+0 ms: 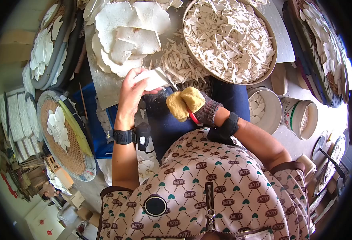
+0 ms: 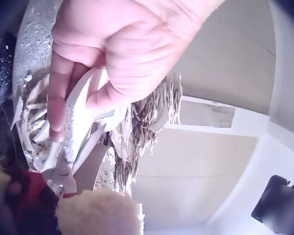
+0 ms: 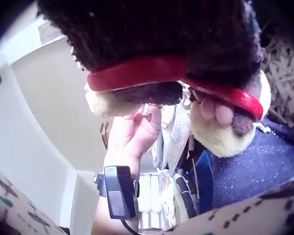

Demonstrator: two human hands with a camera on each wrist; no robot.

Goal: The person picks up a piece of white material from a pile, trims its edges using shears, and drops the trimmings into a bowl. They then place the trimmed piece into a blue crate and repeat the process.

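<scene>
My bare left hand (image 1: 134, 92) pinches a flat white piece (image 1: 154, 78) between thumb and fingers, just above my lap at the table's near edge. In my right hand (image 1: 209, 111), which wears a dark knitted glove with bare fingertips, I grip scissors with red handles (image 3: 137, 72). Thick yellow padding (image 1: 186, 103) is wrapped around those handles. The scissors' metal blades (image 1: 171, 82) reach up to the right end of the white piece. In the left wrist view the blades' pivot (image 2: 63, 169) sits right below the edge of the white piece (image 2: 79, 112).
Large broken white sheets (image 1: 118, 22) are stacked on the metal table (image 1: 104, 86). A round tray (image 1: 275, 52) full of white slivers overhangs its near edge, with loose slivers (image 1: 180, 58) beside it. Buckets (image 1: 274, 116) stand at the right; round woven racks (image 1: 78, 156) lean at the left.
</scene>
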